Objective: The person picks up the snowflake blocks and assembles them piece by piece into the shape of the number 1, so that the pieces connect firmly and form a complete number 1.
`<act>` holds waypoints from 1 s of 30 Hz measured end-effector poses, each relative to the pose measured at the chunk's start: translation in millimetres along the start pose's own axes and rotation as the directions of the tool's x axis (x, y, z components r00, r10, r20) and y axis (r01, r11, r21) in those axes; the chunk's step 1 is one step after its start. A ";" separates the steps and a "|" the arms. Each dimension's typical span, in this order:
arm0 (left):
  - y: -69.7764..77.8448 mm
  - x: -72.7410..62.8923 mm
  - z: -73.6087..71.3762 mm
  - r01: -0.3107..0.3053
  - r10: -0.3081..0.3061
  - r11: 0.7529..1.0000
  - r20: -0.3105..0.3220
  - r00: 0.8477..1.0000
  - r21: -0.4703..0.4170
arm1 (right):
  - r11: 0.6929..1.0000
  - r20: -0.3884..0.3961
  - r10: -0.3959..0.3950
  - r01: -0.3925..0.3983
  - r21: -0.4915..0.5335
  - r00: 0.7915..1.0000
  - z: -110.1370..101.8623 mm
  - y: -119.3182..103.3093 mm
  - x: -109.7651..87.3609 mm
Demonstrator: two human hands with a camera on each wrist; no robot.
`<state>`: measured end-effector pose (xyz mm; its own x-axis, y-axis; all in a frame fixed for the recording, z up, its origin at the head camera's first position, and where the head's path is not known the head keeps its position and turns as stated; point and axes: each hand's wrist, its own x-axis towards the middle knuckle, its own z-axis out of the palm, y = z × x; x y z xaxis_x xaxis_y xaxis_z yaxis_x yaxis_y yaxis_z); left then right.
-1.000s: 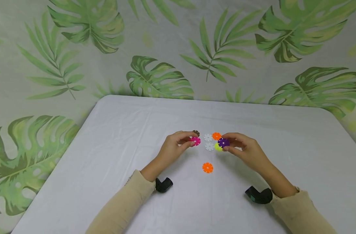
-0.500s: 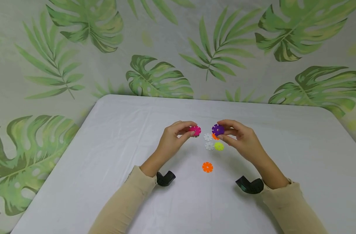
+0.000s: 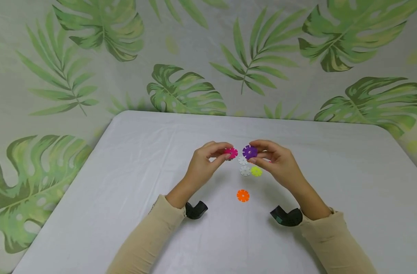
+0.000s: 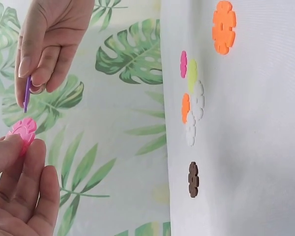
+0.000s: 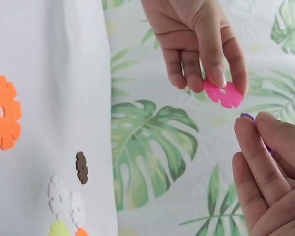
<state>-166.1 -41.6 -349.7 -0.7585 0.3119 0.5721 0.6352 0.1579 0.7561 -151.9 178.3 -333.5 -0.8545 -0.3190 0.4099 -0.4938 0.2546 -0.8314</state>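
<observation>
Between thumb and fingers my left hand (image 3: 206, 161) pinches a pink notched disc (image 3: 231, 153), held up above the table. A purple notched disc (image 3: 250, 152) is pinched in my right hand (image 3: 277, 160), close to the pink one with a small gap between them. In the left wrist view the purple disc (image 4: 27, 93) is seen edge-on, and the pink disc (image 4: 23, 132) faces the camera more. My right fingers cover most of the purple disc (image 5: 248, 116) in the right wrist view.
Loose notched discs lie on the white table (image 3: 143, 152): two white discs (image 3: 245, 170), a yellow disc (image 3: 257, 171), a brown disc (image 4: 193, 179), another pink disc (image 4: 183, 64), an orange disc (image 4: 185, 108) and a nearer orange disc (image 3: 243, 195). A leaf-patterned cloth (image 3: 188, 45) hangs behind.
Both hands have moved away from me over the table with their discs. My right hand has also come left, bringing the purple disc nearer the pink one.
</observation>
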 end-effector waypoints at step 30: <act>-1.7 -5.0 6.8 -0.173 0.174 0.982 -0.006 0.985 -0.073 | 0.915 0.076 -0.029 -0.004 0.404 0.997 6.9 5.8 -2.1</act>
<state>-162.4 -37.1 -356.0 -0.6377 0.3289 0.6966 0.7448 0.0326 0.6665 -151.8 174.1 -341.8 -0.8249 -0.3951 0.4043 -0.3833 -0.1347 -0.9137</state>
